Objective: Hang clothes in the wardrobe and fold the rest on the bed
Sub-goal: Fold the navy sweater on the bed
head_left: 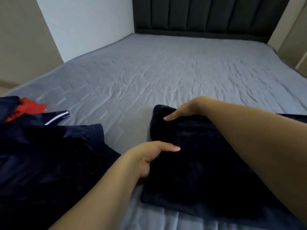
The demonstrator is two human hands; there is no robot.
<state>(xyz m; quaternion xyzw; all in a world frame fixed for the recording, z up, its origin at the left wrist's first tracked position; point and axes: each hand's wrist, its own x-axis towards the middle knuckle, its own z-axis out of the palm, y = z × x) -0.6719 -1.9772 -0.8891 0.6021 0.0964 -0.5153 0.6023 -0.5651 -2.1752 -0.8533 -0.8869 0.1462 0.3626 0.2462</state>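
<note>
Fingers of both hands point(149, 156) under dark garment point(199, 163)

We're over the bed point(166, 72), headboard point(207, 15) at twelve o'clock and a wall point(86, 25) at ten. At five o'clock a folded garment point(207, 163) lies on the sheet, our left hand point(149, 156) on its near-left edge, our right hand point(181, 110) on its far corner, forearm crossing over it. At eight o'clock there's a heap of clothes point(49, 155), another piece point(28, 108) on top behind it at nine.
</note>
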